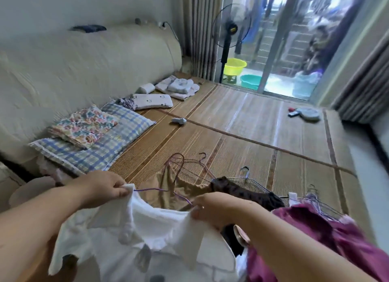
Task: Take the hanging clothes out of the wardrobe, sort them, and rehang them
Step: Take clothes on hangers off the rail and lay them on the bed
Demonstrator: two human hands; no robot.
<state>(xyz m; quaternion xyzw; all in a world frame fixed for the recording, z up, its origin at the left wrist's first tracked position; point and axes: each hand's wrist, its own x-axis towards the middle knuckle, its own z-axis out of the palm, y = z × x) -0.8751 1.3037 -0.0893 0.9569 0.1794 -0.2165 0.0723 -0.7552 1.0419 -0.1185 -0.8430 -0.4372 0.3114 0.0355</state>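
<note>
A white collared shirt (145, 235) with grey buttons is stretched open between my hands over the bed. My left hand (105, 187) pinches its left shoulder and my right hand (212, 208) pinches the right shoulder. A purple wire hanger (160, 190) runs between the two hands at the neckline. Behind it on the mat lie a tan garment (166, 191), a dark patterned garment (246, 193) and a magenta garment (315, 229). Several bare wire hangers (195, 168) lie beside them.
The bed's bamboo mat (252, 130) stretches ahead. A checked pillow (101, 147) with a floral cloth, a small white pillow (151, 102) and folded laundry (179, 87) line the padded headboard. A standing fan (229, 33), basins and a glass balcony door stand beyond.
</note>
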